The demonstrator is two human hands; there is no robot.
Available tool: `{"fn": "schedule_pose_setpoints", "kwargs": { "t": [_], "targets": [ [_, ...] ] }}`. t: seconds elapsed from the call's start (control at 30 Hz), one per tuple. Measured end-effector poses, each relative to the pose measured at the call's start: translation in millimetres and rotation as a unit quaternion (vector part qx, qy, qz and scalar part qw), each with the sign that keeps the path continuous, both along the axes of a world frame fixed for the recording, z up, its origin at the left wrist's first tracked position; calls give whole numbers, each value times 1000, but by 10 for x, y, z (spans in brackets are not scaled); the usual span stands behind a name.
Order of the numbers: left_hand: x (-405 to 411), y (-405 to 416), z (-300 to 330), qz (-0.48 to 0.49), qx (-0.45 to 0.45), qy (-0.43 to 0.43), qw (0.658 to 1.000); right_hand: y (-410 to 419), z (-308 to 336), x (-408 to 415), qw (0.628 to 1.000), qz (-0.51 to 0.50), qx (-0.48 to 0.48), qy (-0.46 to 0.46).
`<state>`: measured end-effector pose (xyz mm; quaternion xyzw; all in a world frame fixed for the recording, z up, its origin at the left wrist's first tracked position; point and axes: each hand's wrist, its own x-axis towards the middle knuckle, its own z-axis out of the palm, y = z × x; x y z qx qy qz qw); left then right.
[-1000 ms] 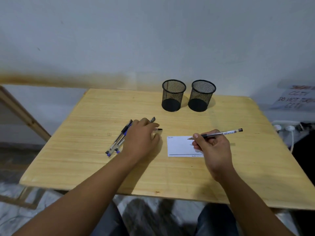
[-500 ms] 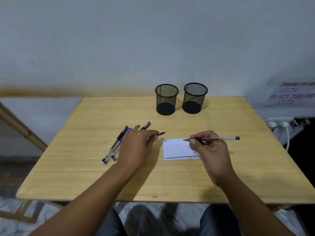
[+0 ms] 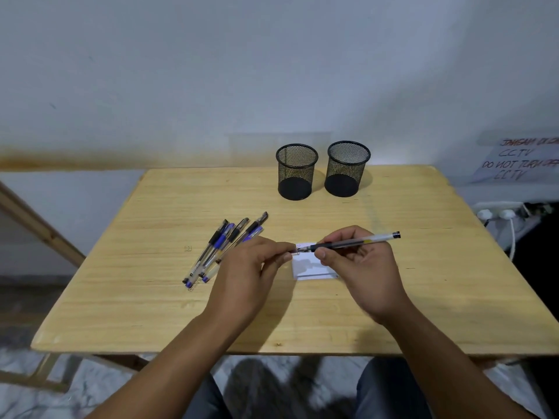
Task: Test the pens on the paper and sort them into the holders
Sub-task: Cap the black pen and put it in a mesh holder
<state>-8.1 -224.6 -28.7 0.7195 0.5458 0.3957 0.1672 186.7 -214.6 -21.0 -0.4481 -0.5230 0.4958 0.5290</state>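
Setting: a person sat at a pale wooden table (image 3: 423, 297) set against a plain wall, seen from a camera worn on the head.
Right hand: the right hand (image 3: 363, 267) grasped a clear-barrelled pen (image 3: 354, 243) with curled fingers and thumb, the pen lying almost level with its tip pointing left and its black end cap pointing right.
Left hand: the left hand (image 3: 251, 267) pinched something small between thumb and fingertips right at the pen's tip; it was too small to tell what, possibly the cap.
Paper: a small white card (image 3: 311, 269) lay flat on the table beneath and between the two hands, partly covered by them.
Loose pens: a fanned bundle of pens (image 3: 220, 249) with black and blue grips lay on the table just left of the left hand, tips angled toward the far right.
Holders: two black mesh holders (image 3: 296, 172) and (image 3: 346, 169) stood upright side by side near the far edge, well apart from the hands; no pens stood up from either.
Background: a handwritten paper notice (image 3: 517, 161) lay at the far right, above white plugs (image 3: 496, 213).
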Motion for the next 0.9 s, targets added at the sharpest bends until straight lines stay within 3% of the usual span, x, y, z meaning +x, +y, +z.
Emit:
{"fn": "schedule_pose_setpoints", "kwargs": {
  "t": [0.5,0.6,0.8,0.9],
  "targets": [
    [89,-174,-8,-8,56,-1,998,-170,-40,-119,1000,4,-10,10],
    [126,-181,21,-7,42,-35,998,-150,-19,-114,1000,8,-15,6],
    [307,-46,118,-2,-85,-190,978,70,93,-145,994,-41,-61,84],
    [338,99,138,-23,-96,-202,974,246,155,-175,989,-68,-80,101]
  ]
}}
